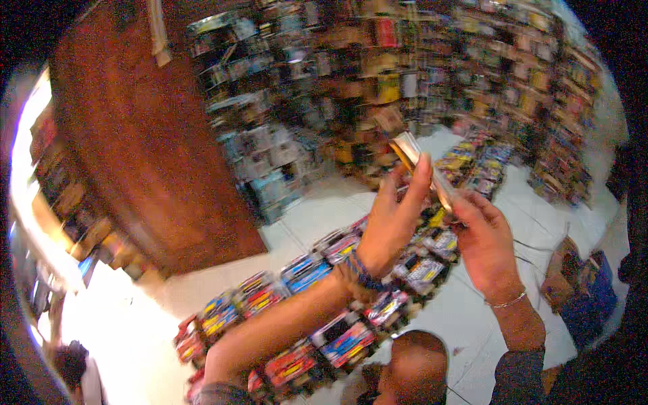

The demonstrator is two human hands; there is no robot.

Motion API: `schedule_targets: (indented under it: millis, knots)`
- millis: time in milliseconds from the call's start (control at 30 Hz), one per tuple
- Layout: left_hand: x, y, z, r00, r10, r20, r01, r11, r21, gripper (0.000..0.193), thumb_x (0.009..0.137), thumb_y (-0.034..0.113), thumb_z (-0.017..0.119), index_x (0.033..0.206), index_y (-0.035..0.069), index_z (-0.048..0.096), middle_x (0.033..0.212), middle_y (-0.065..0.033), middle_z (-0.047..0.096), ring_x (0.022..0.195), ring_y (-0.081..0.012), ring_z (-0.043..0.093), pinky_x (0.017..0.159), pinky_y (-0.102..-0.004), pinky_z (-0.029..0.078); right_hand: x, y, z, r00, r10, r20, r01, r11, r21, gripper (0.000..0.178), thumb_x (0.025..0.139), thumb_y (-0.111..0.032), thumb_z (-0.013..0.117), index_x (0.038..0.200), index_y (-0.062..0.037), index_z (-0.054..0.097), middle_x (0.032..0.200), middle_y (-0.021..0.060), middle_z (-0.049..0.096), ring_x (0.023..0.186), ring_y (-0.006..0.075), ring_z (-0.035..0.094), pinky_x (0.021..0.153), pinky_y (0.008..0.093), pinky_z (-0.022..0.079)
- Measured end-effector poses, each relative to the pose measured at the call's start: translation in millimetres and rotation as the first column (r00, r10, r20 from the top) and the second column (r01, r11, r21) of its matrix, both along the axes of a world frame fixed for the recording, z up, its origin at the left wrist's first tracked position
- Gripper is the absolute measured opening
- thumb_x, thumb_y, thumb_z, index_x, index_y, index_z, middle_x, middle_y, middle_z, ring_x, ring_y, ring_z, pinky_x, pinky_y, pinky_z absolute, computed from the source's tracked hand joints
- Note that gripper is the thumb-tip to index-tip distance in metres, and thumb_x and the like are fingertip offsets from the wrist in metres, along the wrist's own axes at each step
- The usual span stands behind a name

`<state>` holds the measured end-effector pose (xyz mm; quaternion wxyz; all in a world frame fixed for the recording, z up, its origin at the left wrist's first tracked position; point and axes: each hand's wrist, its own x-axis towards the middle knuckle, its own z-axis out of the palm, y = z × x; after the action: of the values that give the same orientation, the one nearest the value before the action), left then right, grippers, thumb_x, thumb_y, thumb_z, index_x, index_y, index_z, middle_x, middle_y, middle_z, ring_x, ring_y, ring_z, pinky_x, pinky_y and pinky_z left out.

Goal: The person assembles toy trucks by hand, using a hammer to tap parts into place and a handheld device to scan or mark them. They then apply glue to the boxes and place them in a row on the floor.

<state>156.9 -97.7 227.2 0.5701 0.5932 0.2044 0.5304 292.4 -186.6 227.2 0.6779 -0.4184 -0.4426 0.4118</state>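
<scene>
Between my hands, raised above the floor, is a thin flat object [442, 189] with a shiny, gold-toned edge, tilted and seen nearly side-on; blur hides its exact kind. My left hand [391, 226], a dark band at its wrist, grips it between thumb and fingers on the left side. My right hand [484, 239], with a thin bracelet, closes on its lower right end. Below and behind my arms, two rows of colourful toy vehicles [351, 341] run diagonally over the floor, partly covered by my left forearm.
Packed shelves [385, 74] line the far wall. A brown wooden door or panel [148, 148] stands at the left, beside a bright opening. Pale tiles [472, 337] make up the floor. A blurred blue and brown item [584, 297] lies at the right. A rounded bare shape [415, 368] shows below.
</scene>
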Motion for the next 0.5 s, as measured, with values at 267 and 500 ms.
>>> schedule_targets:
  millis: [267, 500]
  knots:
    - [-255.5, -59.2, -0.9, 0.731, 0.611, -0.304, -0.62, 0.781, 0.078, 0.041, 0.102, 0.036, 0.058, 0.123, 0.0, 0.058, 0.114, -0.0101, 0.066, 0.102, -0.0174, 0.065, 0.089, -0.0333, 0.053, -221.2, 31.4, -23.3, 0.609, 0.472, 0.637, -0.671, 0.735, 0.098, 0.024, 0.097, -0.021, 0.065, 0.11, -0.0007, 0.065, 0.1, 0.0069, 0.07, 0.09, 0.0102, 0.063, 0.079, 0.0278, 0.049]
    - [-440.0, -132.5, -6.4, 0.529, 0.695, -0.488, -0.813, 0.58, -0.056, 0.047, 0.102, 0.043, 0.054, 0.132, 0.006, 0.054, 0.12, -0.0085, 0.064, 0.109, -0.0176, 0.064, 0.095, -0.0382, 0.053, -316.7, 95.8, -75.4, 0.127, 0.329, 0.936, -0.877, 0.478, -0.049, 0.037, 0.095, -0.041, 0.061, 0.103, -0.0054, 0.069, 0.1, 0.0203, 0.07, 0.098, 0.0358, 0.067, 0.088, 0.0469, 0.05]
